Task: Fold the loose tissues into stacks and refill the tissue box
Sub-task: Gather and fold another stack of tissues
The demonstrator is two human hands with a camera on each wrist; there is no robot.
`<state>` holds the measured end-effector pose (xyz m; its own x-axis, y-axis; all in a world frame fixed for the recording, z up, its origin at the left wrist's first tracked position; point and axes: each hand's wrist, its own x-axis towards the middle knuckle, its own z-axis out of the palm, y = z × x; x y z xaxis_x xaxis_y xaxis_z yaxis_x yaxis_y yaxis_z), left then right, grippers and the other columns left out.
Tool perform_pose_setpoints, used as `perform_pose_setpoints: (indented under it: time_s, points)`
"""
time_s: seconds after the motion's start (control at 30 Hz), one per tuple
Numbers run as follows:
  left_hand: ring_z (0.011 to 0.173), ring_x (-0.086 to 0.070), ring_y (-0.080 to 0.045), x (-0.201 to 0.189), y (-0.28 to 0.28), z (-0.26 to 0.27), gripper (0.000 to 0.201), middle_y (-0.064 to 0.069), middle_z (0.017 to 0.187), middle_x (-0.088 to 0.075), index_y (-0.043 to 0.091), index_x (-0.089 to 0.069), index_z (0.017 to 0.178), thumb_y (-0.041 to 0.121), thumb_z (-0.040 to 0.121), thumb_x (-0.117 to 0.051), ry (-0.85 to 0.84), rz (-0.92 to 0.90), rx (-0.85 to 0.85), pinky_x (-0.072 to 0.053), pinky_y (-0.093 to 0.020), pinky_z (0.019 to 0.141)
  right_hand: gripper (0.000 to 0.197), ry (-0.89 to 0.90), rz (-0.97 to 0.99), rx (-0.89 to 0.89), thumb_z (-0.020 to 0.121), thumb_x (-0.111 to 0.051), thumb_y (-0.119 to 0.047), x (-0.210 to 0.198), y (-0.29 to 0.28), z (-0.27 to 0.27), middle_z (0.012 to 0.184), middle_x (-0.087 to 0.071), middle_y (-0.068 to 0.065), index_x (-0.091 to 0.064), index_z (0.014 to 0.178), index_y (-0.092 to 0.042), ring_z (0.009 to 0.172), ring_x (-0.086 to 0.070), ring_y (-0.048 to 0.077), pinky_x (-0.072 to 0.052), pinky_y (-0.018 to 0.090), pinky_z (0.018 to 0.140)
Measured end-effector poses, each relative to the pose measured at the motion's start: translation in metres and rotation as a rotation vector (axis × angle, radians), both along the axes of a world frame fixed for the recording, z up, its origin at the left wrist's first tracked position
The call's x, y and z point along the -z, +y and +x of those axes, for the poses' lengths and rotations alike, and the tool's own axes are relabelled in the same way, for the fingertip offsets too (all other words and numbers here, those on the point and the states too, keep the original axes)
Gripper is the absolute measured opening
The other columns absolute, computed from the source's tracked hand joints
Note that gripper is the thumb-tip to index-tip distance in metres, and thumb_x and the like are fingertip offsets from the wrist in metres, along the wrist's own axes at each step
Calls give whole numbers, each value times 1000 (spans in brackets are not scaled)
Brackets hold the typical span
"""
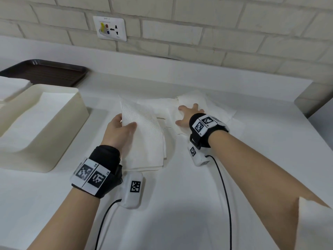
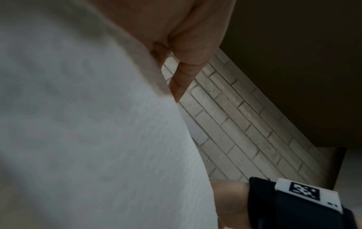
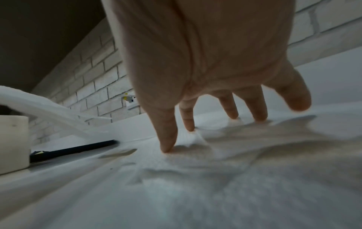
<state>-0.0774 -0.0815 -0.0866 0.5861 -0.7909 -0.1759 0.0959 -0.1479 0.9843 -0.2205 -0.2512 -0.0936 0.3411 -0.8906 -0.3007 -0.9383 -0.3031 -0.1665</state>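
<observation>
At ten o'clock from my left hand (image 1: 120, 129) sits the tissue box (image 1: 38, 123), open. That hand pinches a folded tissue (image 1: 144, 134), thumb on top. My right hand (image 1: 187, 115), fingers (image 3: 168, 136) spread flat, presses the loose tissues (image 1: 212, 105) at one o'clock. I'd drag just one sheet free, keeping the pressure light so the paper doesn't bunch or tear.

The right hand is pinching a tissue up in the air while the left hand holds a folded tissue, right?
Not quite. The right hand is not pinching anything up: its spread fingertips press down on the loose tissues lying flat on the counter, as the right wrist view shows. The left hand does hold a folded tissue.
</observation>
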Motion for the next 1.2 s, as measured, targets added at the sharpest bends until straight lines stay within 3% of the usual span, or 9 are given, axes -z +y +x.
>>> perform_pose_setpoints:
  time_s: [0.17, 0.3, 0.43, 0.67, 0.8, 0.87, 0.97, 1.07, 1.2]
  points:
    - [73, -61, -24, 2, -2, 0, 26, -6, 87, -65, 11, -55, 108, -2, 87, -49, 31, -17, -8, -49, -33, 70, 36, -19, -49, -24, 93, -45, -20, 3, -1, 0, 129, -34, 14, -38, 128, -18, 110, -47, 35, -38, 37, 77]
    - [74, -60, -22, 3, -3, 0, 28, -6, 88, -63, 10, -52, 109, -6, 86, -46, 83, -39, -34, -49, -32, 68, 49, 9, -71, -48, 83, -44, -3, 4, -2, 1, 114, -38, 14, -29, 127, -18, 110, -41, 33, -44, 46, 87]
    - [73, -57, -20, 3, -4, 0, 27, -5, 86, -60, 8, -50, 107, -8, 87, -44, 107, -52, -58, -47, -28, 65, 56, 45, -97, -66, 84, -45, 0, 4, -4, 1, 122, -42, 17, -22, 134, -13, 115, -39, 33, -41, 46, 88]
    - [76, -58, -19, 3, -6, 1, 31, -1, 86, -61, 18, -57, 90, -9, 84, -44, 76, -67, -52, -46, -27, 69, 39, 24, -204, -76, 87, -36, 3, -13, -10, -11, 122, -53, 11, -51, 121, -11, 111, -52, 28, -35, 38, 97]
    - [79, -59, -18, 0, -10, 5, 35, 3, 87, -62, 24, -58, 98, -6, 85, -43, 38, -90, -79, -47, -29, 72, 39, -271, -319, -56, 88, -36, 3, -25, 3, -11, 115, -58, 11, -52, 118, -15, 98, -58, 32, -43, 32, 78]
    - [78, -59, -17, -3, -12, 5, 36, 4, 86, -62, 27, -59, 92, -3, 87, -41, 40, -94, -76, -46, -30, 73, 35, -541, -254, -32, 89, -38, 3, -32, 9, -9, 115, -57, 9, -54, 114, -16, 100, -58, 28, -47, 29, 77]
    - [75, -58, -17, -3, -14, 4, 34, 1, 84, -61, 23, -57, 84, -4, 88, -37, 76, -67, -62, -47, -29, 72, 46, -979, -104, -75, 82, -36, 13, -50, 23, -3, 115, -53, -3, -53, 111, -19, 104, -51, 14, -41, 12, 72]
    - [69, -54, -19, 2, -16, 3, 28, -5, 79, -56, 12, -54, 80, -7, 88, -36, 81, -2, -36, -44, -27, 64, 53, -1299, 6, -126, 76, -36, 19, -75, 40, 1, 111, -54, -8, -53, 106, -21, 103, -51, 10, -40, 21, 91]
    - [79, -58, -21, 5, -15, -2, 29, -8, 92, -62, 12, -59, 90, -5, 89, -36, 151, 29, 8, -48, -30, 73, 54, -1487, 185, -212, 79, -38, 19, -95, 62, 2, 122, -54, -5, -57, 113, -19, 129, -42, 15, -37, 29, 104]
